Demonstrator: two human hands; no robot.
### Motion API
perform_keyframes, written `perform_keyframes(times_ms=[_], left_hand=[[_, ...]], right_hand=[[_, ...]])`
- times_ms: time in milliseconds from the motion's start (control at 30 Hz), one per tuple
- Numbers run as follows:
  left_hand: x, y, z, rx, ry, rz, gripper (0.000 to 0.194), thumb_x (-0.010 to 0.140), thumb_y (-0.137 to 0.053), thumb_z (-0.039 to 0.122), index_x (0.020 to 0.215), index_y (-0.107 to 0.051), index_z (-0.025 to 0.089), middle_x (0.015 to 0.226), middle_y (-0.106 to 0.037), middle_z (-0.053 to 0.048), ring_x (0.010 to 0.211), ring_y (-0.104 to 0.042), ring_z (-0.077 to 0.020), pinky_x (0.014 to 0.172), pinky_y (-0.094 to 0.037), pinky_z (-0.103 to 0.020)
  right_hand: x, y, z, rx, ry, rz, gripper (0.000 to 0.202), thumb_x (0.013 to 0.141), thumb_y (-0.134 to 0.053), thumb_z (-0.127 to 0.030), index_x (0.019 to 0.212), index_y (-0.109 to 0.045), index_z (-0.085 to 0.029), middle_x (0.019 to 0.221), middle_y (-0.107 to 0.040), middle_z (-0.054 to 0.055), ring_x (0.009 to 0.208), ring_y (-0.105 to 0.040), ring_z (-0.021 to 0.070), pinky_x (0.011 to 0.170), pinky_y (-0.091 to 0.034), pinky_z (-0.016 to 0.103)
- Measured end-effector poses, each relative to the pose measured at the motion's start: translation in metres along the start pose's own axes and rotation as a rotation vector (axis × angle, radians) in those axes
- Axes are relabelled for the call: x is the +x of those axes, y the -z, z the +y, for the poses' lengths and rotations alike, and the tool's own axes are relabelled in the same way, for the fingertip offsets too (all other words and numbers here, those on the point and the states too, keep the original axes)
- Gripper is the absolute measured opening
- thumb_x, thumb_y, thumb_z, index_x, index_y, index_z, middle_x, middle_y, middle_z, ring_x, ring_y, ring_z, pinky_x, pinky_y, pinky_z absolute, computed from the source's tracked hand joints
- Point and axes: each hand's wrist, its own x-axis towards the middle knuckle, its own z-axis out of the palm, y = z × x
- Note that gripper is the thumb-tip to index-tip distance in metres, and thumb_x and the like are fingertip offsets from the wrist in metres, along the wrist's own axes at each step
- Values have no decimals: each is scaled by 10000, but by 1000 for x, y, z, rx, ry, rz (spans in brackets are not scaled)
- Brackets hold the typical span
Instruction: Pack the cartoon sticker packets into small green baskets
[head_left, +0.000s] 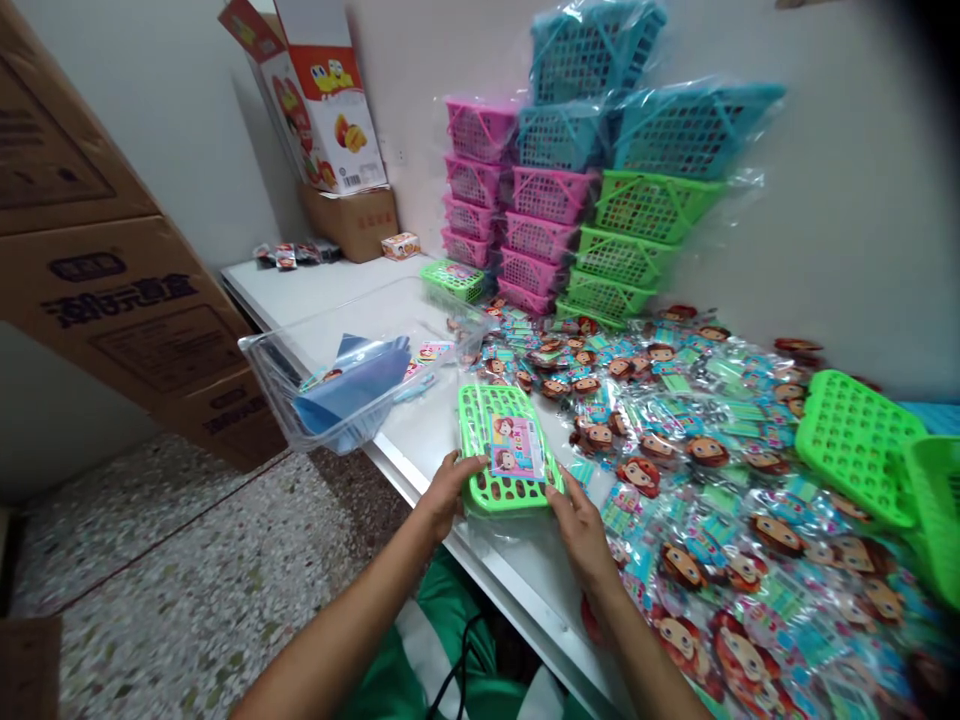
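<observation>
A green basket (480, 420) lies at the table's front edge in clear plastic wrap, with a pink printed card (517, 447) on its perforated face. My left hand (448, 488) grips its near left side, thumb on top. On the near right corner, my right hand (579, 520) holds the same basket with thumb and fingers. Many small clear packets with doll faces (706, 451) are spread over the table just right of my right hand. Left of the basket stands a clear plastic bin (281, 400) with blue sheets (356, 385) inside.
Wrapped pink (544, 240), blue (679, 130) and green baskets (622, 255) are stacked against the wall. Loose green baskets (859, 440) lie at the right. Cartons (112, 290) stand at the left. The white table's front edge (487, 570) runs before me.
</observation>
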Motion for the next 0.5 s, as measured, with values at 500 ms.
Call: perform_keyframes(times_ms=[500], left_hand=[[17, -71, 162, -286, -191, -199, 347, 719, -502, 307, 1019, -599, 159, 744, -705, -32, 784, -672, -247, 793, -513, -463]], right_hand=[[-13, 24, -67, 30, 14, 257, 414, 815, -564, -481, 1111, -575, -192, 1037, -659, 108, 881, -634, 218, 776, -519, 337]])
